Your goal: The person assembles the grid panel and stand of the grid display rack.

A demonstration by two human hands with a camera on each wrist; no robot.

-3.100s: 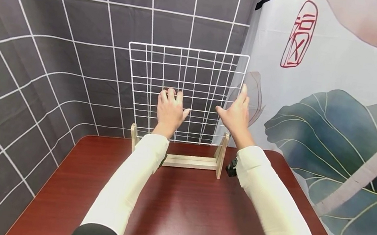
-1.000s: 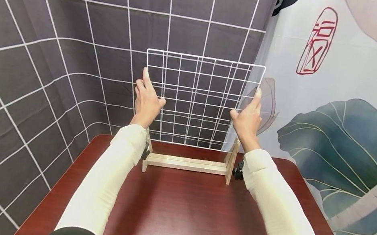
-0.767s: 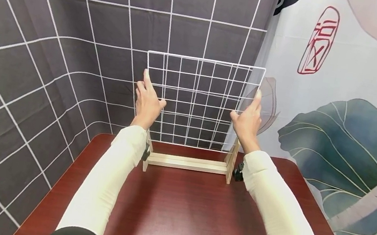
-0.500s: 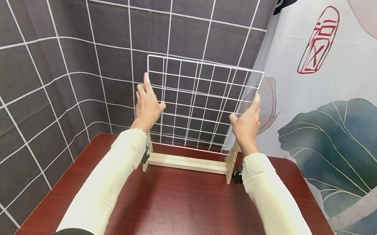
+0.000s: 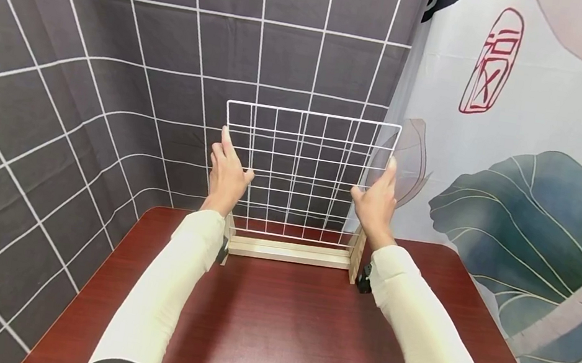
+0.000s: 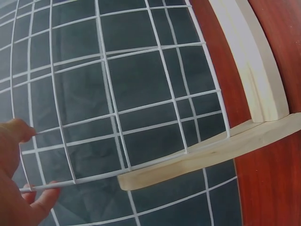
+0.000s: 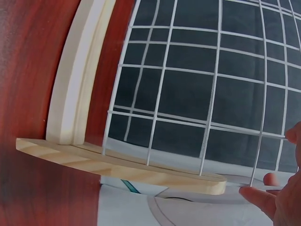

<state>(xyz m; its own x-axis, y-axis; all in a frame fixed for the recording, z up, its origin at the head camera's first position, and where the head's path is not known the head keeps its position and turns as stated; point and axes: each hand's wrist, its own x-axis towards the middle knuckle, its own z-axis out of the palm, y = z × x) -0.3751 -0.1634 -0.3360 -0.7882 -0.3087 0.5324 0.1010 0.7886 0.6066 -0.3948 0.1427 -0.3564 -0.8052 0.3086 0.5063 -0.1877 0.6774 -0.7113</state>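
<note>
A white wire grid panel point(image 5: 312, 113) stands upright between both hands. My left hand point(image 5: 226, 179) grips its left side edge, and in the left wrist view the thumb point(image 6: 21, 132) lies across the front. The right hand point(image 5: 375, 208) holds the opposite edge, fingers partly out of the right wrist view. Below is a pale wooden stand point(image 5: 288, 252), a crossbar joining two end pieces. The panel's lower part sits between those end pieces, its bottom bar just above the crossbar in the head view. Both wrist views show the side wires running along the end pieces point(image 6: 188, 162); whether they sit in a groove is unclear.
The stand rests near the back of a reddish-brown table point(image 5: 269, 329). A dark grey curtain with white lines point(image 5: 113, 86) hangs behind and to the left. On the right hangs a white cloth with printed leaves point(image 5: 535, 212).
The left hand has moved from the panel's middle to its left edge. Since then, both hands have lowered the panel between the stand's end pieces. The stand has stayed in place.
</note>
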